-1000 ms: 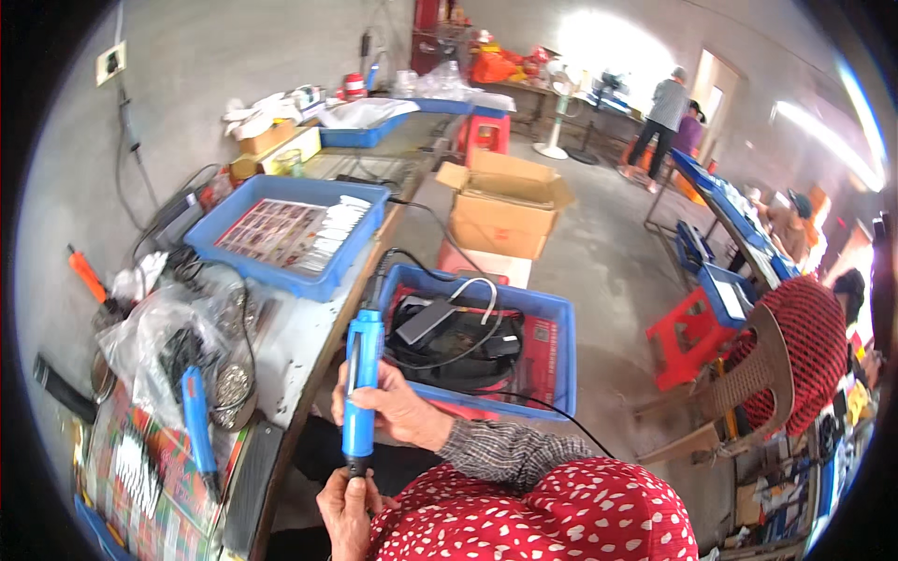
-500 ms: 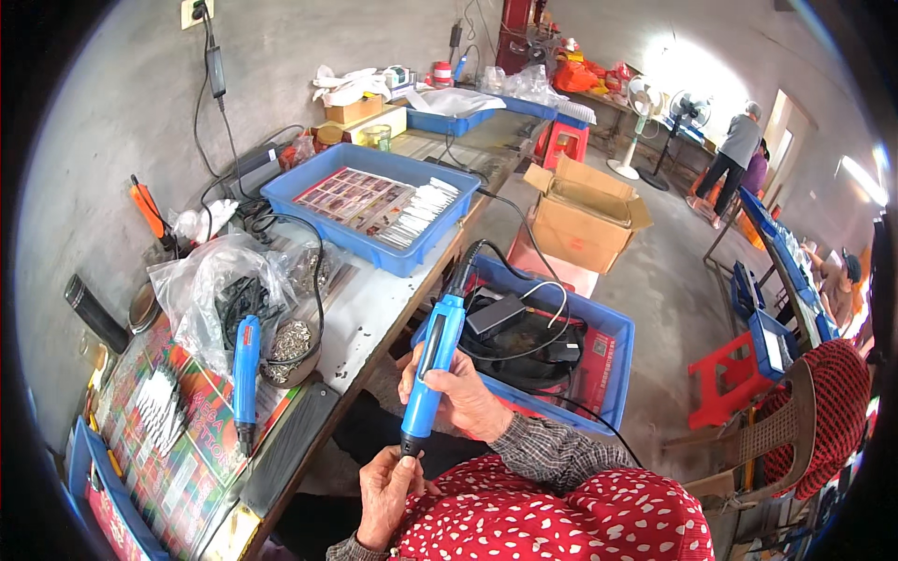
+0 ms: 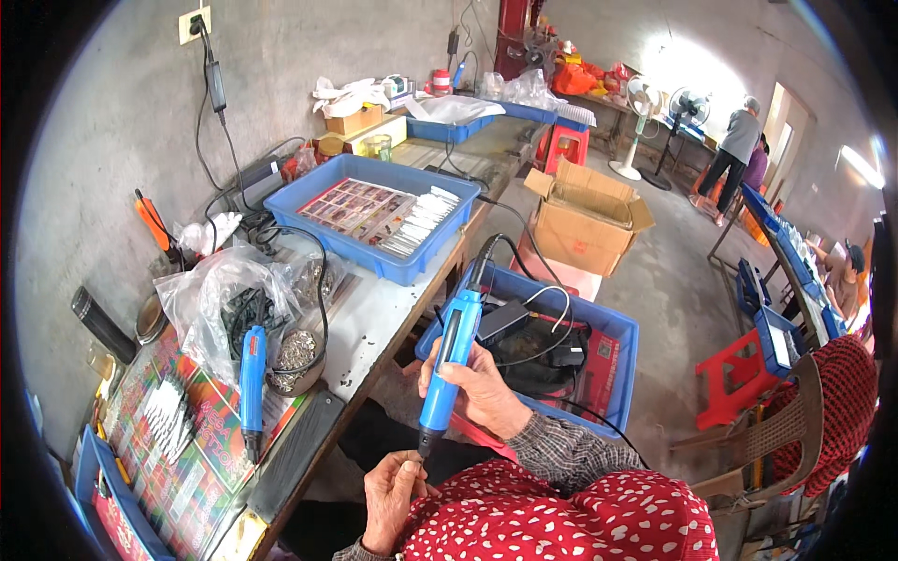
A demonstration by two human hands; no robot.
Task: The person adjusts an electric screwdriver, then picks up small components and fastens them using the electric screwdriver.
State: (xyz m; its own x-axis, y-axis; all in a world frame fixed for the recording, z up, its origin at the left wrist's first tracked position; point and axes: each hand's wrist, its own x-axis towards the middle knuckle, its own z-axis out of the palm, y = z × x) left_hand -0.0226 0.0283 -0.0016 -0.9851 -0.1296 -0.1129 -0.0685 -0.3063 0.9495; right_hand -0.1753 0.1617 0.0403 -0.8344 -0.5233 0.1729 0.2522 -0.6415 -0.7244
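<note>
My right hand (image 3: pixel 480 390) is wrapped round a blue electric screwdriver (image 3: pixel 452 360), which slants with its black nose down and its cable rising from the top. Just below the nose, my left hand (image 3: pixel 391 497) is closed in a pinch at the screwdriver's tip. What those fingers hold is too small and hidden to make out. A second blue electric screwdriver (image 3: pixel 252 383) lies on the table to the left. Near it stands a round container of small metal screws (image 3: pixel 296 352).
A blue tray (image 3: pixel 399 268) with a printed sheet and white strips stands on the table. Behind the second screwdriver lies a clear plastic bag (image 3: pixel 210 304). A blue bin (image 3: pixel 617 323) with cables and an adapter sits right of my hands, before an open cardboard box (image 3: pixel 585 224).
The screwdriver has shifted slightly right with my right hand and leans a little more. My left hand stays pinched near its tip. The whole view has moved slightly.
</note>
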